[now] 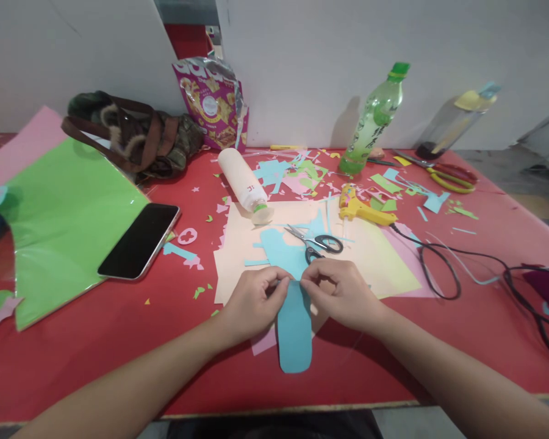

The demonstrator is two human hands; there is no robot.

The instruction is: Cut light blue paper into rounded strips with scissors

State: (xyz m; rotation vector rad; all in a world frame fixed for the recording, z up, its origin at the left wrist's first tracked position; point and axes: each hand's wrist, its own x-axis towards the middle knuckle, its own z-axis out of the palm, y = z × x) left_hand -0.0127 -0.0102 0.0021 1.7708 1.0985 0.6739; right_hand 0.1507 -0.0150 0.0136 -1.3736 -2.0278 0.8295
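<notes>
A long blue paper strip with rounded ends runs toward me between my hands. My left hand pinches its left edge, and my right hand pinches the opposite edge at the same height. Between the fingertips the strip shows a crosswise crease, with a lighter blue part beyond it. Small black-handled scissors lie just past my right hand, partly over the blue paper. Beneath are cream paper sheets. A white bottle lies on its side farther back.
A yellow glue gun trails a black cord on the right. Left are a phone and green sheets. Behind stand a snack bag, a camouflage bag, a green bottle and a clear bottle, near red-and-yellow-handled scissors and paper scraps.
</notes>
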